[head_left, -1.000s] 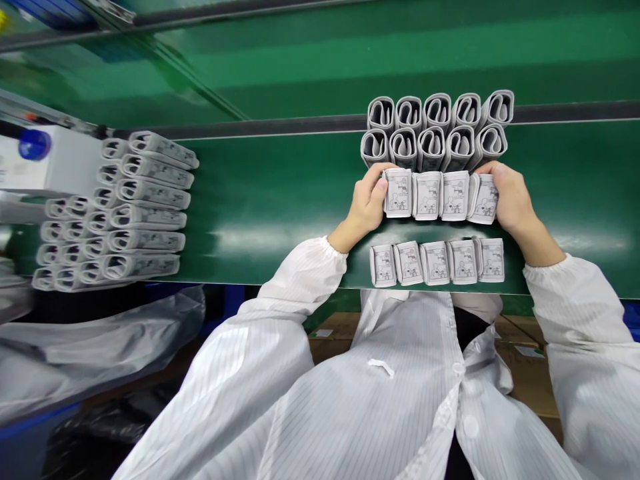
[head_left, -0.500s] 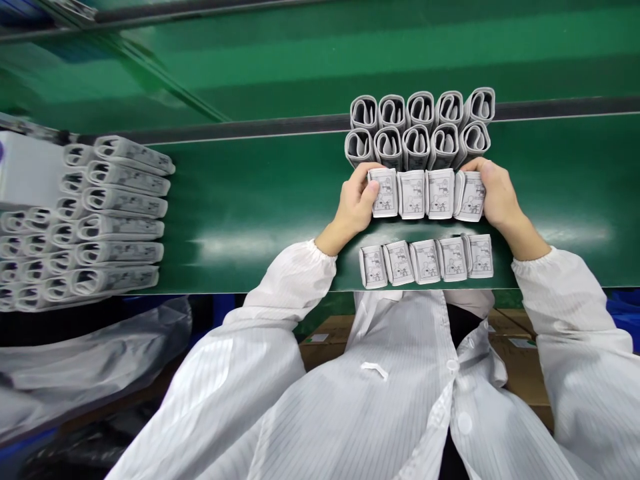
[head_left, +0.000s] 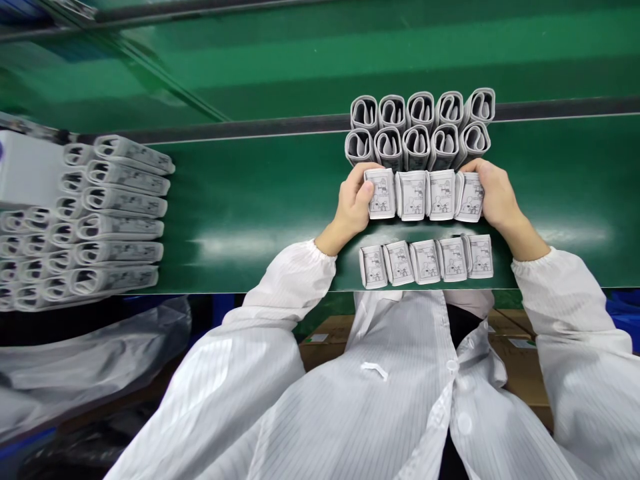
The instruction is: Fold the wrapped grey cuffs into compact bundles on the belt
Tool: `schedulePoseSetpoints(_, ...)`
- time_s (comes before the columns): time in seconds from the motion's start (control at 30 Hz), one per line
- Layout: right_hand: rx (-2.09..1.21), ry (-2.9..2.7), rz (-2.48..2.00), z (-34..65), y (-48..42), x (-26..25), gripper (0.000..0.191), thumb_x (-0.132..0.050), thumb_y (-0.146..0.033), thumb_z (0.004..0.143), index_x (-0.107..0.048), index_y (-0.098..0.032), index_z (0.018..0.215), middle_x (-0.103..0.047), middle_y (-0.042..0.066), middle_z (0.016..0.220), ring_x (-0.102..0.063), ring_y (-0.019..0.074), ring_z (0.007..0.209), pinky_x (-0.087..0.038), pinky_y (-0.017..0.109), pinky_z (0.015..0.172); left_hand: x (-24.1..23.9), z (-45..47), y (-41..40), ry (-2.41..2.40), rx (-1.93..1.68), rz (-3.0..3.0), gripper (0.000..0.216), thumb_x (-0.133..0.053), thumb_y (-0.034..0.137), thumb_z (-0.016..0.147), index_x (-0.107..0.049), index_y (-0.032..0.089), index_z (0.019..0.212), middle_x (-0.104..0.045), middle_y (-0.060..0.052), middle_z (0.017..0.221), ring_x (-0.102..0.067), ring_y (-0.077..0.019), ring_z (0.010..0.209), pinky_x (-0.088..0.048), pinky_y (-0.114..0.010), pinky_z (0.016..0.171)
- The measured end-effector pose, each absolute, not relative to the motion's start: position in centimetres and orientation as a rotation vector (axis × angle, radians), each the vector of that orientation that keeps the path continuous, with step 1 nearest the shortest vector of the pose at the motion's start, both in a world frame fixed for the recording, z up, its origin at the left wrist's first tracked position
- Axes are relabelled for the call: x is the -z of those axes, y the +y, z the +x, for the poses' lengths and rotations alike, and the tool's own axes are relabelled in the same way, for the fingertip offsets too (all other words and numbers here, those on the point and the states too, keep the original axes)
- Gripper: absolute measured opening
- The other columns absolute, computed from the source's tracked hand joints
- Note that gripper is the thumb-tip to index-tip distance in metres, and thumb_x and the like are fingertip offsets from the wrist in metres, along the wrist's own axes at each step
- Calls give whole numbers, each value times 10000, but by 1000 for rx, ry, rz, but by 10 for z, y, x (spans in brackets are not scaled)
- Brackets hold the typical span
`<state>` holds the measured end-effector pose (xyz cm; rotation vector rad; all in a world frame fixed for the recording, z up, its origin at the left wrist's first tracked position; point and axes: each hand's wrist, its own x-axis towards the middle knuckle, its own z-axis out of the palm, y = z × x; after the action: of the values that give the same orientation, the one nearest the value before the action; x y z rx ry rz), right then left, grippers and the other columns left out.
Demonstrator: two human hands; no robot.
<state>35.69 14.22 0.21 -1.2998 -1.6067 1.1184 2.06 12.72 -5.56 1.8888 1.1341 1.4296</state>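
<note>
A row of several rolled grey cuffs, which look like blood-pressure cuffs, is squeezed between my two hands. My left hand (head_left: 356, 200) is closed on the left-end cuff (head_left: 381, 194), thumb on its printed front and fingers behind. The right-end cuff (head_left: 470, 197) is gripped by my right hand (head_left: 496, 193), whose fingertips go behind it. Between them stand the middle cuffs (head_left: 413, 196), printed faces toward me. Right behind, two rows of rolled cuffs (head_left: 416, 145) show their coiled ends. Nearer me, a separate row of cuffs (head_left: 426, 261) lies along the front edge.
The green work surface (head_left: 260, 213) runs left to right, with a dark rail (head_left: 280, 127) behind it. At the left, many rolled cuffs (head_left: 120, 220) are stacked beside a white box (head_left: 30, 170). Cardboard boxes (head_left: 520, 367) sit below the surface.
The left-end cuff and my left hand's fingers have shifted slightly left, and the neighbouring cuff has moved a little too. The other rows have stayed put.
</note>
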Motion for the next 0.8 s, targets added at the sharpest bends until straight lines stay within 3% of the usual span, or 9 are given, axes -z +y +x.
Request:
schedulePoseSetpoints(0.33, -1105, -1613, -1325, 355, 141, -8, 847, -466, -1120, 942, -712, -311, 901, -594, 54, 792, -614, 284, 832, -540, 465, 751, 56, 21, 128, 1131, -1432, 1909, 681, -349, 864, 1166, -730, 323, 1326, -809, -59, 1136, -836, -269, 987, -689, -456, 910)
schedulePoseSetpoints(0.6, -1105, -1602, -1267, 360, 143, 4, 790, -505, -1036, 1018, -759, -292, 937, -642, 49, 842, -610, 254, 808, -523, 440, 751, 58, 19, 129, 1127, -1411, 1900, 678, -370, 868, 1161, -732, 323, 1340, -824, -62, 1168, -822, -258, 993, -682, -441, 900)
schedulePoseSetpoints(0.8, -1139, -1612, -1320, 362, 144, 7, 787, -471, -1072, 987, -738, -332, 947, -646, 67, 850, -611, 301, 838, -538, 473, 749, 59, 20, 129, 1150, -1404, 1901, 665, -384, 861, 1162, -742, 325, 1329, -826, -60, 1179, -824, -266, 1029, -682, -452, 938)
